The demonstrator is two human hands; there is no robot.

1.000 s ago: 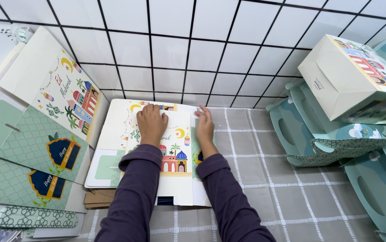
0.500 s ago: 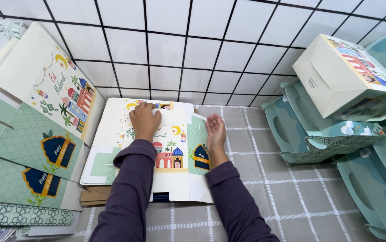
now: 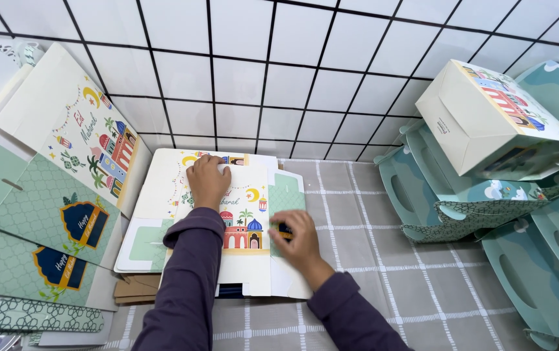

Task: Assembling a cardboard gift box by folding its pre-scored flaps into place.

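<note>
A flat, unfolded white cardboard box blank [image 3: 243,221] with colourful domes, a crescent and green panels lies on top of a stack of similar blanks [image 3: 143,240] on the grey checked cloth. My left hand [image 3: 206,182] presses palm-down on its upper part. My right hand [image 3: 299,242] pinches the green side panel at the blank's right edge. Both arms wear dark purple sleeves.
More flat printed blanks [image 3: 52,195] lean against the tiled wall [image 3: 279,71] on the left. On the right stand assembled teal handled boxes [image 3: 435,201] with a white made-up box [image 3: 487,123] resting on them. Grey checked cloth [image 3: 383,260] covers the surface.
My right hand slid from the blank's upper right down and out to its right edge, and the green side panel has unfolded outward. My left hand stayed pressed on top.
</note>
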